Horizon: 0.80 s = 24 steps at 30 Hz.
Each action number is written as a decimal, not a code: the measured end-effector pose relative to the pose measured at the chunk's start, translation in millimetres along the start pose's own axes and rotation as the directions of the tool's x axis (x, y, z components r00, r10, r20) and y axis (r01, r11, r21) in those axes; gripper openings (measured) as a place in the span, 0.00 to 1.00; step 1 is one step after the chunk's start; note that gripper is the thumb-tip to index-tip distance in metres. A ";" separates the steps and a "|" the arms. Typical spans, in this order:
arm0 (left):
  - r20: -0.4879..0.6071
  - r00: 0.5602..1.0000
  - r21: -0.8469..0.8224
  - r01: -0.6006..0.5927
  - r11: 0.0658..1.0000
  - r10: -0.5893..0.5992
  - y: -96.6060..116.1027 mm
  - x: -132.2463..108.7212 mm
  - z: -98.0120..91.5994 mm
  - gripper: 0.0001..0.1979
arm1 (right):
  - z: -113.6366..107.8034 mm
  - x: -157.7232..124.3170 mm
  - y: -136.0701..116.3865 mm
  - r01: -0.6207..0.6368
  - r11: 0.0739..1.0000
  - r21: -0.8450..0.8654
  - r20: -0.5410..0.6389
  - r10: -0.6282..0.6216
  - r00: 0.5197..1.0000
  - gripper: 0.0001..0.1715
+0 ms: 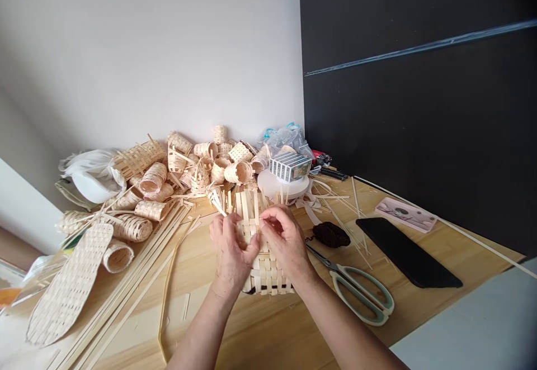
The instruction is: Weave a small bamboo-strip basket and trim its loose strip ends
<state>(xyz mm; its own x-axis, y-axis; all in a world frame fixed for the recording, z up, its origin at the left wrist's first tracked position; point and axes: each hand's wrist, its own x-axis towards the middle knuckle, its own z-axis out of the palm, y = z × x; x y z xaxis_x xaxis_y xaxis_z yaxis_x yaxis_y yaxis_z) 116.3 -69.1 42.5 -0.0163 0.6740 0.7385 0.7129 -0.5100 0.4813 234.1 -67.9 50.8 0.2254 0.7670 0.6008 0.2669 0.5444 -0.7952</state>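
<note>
Fingers (277,212) of my right hand (290,247) pinching a pale strip (257,209), my left hand (231,250) half-curled, gripping the woven basket (272,275), scissors (335,268) nearby.

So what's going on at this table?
A person's left hand and right hand are at a pale, partly woven piece of flat strips, its loose ends sticking up at the far side. The right hand seems to pinch a strip. To the right lie green-handled scissors and a dark brown ball of yarn; small pale woven cylinders are heaped behind, by the white wall.
</note>
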 end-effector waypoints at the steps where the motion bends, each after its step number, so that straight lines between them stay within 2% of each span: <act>1: -0.001 1.000 0.006 0.001 1.000 -0.001 -0.4 -0.6 0.3 0.13 | -0.1 -0.2 -0.4 0.008 1.000 -0.009 0.002 -0.008 1.000 0.05; 9: -0.053 0.998 0.016 -0.042 0.999 0.043 -0.2 -4.4 -0.3 0.14 | -2.7 -5.9 -3.2 0.043 0.999 -0.013 -0.013 -0.044 0.999 0.06; 13: 0.058 0.991 -0.086 -0.119 0.989 0.124 1.8 -2.7 -3.0 0.16 | -10.9 -5.2 7.2 0.039 0.999 0.026 -0.067 -0.037 0.997 0.04; 16: 0.060 0.983 -0.118 -0.164 0.979 0.172 1.6 -0.5 -5.0 0.18 | -16.0 -3.9 15.6 0.045 0.999 0.023 -0.076 -0.043 0.996 0.05; 24: 0.016 0.988 -0.158 -0.146 0.977 0.151 -0.5 -2.3 1.5 0.14 | -12.7 -8.9 22.5 0.073 0.997 0.006 -0.101 -0.072 0.992 0.04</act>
<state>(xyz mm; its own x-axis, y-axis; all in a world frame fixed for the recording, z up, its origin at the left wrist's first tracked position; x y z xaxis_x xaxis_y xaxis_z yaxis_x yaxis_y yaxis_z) 117.0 -69.5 39.9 0.1029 0.5981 0.7948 0.5881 -0.6810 0.4364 250.0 -66.8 28.6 0.2991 0.6875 0.6617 0.2770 0.6010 -0.7497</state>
